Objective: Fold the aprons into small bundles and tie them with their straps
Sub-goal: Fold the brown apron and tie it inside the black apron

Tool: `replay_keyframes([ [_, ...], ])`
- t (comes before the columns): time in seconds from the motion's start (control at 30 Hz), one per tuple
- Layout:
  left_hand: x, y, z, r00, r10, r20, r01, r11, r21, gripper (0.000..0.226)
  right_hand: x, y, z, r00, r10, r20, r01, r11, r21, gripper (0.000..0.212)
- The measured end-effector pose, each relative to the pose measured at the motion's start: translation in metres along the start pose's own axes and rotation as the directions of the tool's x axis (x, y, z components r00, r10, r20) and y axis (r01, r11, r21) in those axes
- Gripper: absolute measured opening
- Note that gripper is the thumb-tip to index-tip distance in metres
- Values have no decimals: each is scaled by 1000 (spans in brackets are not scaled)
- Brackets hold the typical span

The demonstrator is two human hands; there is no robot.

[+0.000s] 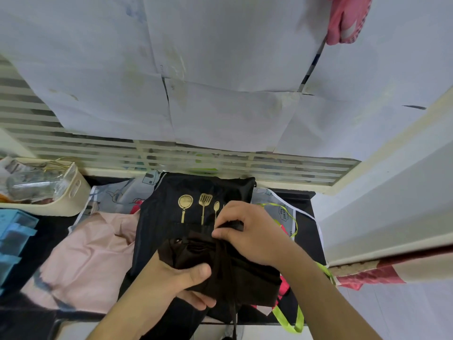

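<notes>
Surface (pixel 304 231), dark, below a louvred window (pixel 171 153) papered over with white sheets, carrying from left to right: blue plastic organiser (pixel 12 241) at the far left edge; cream plastic basket (pixel 73 192) behind it, holding a clear glass lying on its side; pink apron (pixel 90 256), spread loose and rumpled, thin and limp by the look of it; grey printed apron (pixel 117 195) lying partly beneath the others; black apron (pixel 196 192) with gold utensil print, flat at centre, its lower part gathered into a dark folded bundle (pixel 245 278) nearest the person. Left hand (pixel 181 280), grip pressed together on the bundle's near left edge, thumb on top and fingers beneath. Right hand (pixel 255 231), grip pinching a black strap (pixel 232 225) just above the bundle's top edge. Handling, as judged: fabric light, soft and probably slick, with no stiffness of its own, so a fold will likely spring open unless pinned; best held across the bundle's thickness with one hand while the other leads the strap round it. A strap tail (pixel 234 315) hangs off the front edge and may snag. Further right: lime-green ribbon (pixel 294 317), looping near the right hand and trailing off the front, likely to tangle with the black strap; red fabric (pixel 284 288) showing under the bundle; red-patterned cloth (pixel 372 276) at the right edge; pink cloth (pixel 348 18) hanging at upper right, well apart.
</notes>
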State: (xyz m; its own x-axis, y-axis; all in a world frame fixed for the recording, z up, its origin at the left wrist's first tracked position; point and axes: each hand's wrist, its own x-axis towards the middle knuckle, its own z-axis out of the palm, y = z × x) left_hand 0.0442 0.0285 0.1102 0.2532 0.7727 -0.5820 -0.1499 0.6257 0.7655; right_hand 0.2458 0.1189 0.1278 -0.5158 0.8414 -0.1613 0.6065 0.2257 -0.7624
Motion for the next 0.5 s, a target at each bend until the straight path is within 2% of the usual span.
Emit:
replay_keyframes([
  [0.07, 1, -3, 0, 999, 0, -41, 4, 996, 94, 56, -4, 6, 7, 999, 20, -42, -18, 998, 56, 6],
  [0.13, 3, -5, 2, 997, 27, -79, -16, 990, 137, 47, -7, 18, 14, 982, 97, -160, -80, 991, 108, 12],
  [0.17, 3, -5, 4, 995, 44, -93, -31, 991, 131, 44, -10, 28, 19, 944, 222, -246, -169, 961, 218, 14],
  [0.2, 3, -5, 5, 992, 59, -112, -47, 993, 108, 43, -13, 33, 22, 870, 396, -294, -252, 870, 425, 10],
  [0.23, 3, -5, 7, 988, 70, -140, -61, 996, 71, 43, -19, 40, 24, 793, 531, -299, -252, 732, 633, 11],
  [0.27, 5, -7, 6, 981, 83, -178, -80, 996, 26, 44, -27, 47, 29, 761, 609, -223, -255, 597, 761, 19],
  [0.3, 6, -8, 6, 972, 95, -214, -101, 995, -17, 46, -33, 47, 35, 751, 653, -102, -212, 384, 898, 28],
  [0.33, 8, -10, 7, 965, 107, -240, -123, 991, -49, 48, -40, 47, 42, 793, 609, 17, -198, 231, 952, 39],
  [0.37, 9, -11, 8, 958, 117, -263, -140, 987, -73, 51, -45, 42, 48, 823, 555, 116, -224, 131, 966, 45],
  [0.43, 12, -14, 8, 935, 143, -324, -177, 981, -79, 64, -55, 36, 64, 879, 409, 244, -322, 133, 937, 48],
  [0.47, 12, -16, 8, 923, 159, -350, -197, 978, -74, 72, -56, 38, 76, 855, 428, 292, -366, 100, 925, 61],
  [0.5, 12, -18, 9, 914, 173, -366, -217, 973, -82, 73, -56, 39, 82, 867, 410, 284, -344, 79, 936, 77],
])
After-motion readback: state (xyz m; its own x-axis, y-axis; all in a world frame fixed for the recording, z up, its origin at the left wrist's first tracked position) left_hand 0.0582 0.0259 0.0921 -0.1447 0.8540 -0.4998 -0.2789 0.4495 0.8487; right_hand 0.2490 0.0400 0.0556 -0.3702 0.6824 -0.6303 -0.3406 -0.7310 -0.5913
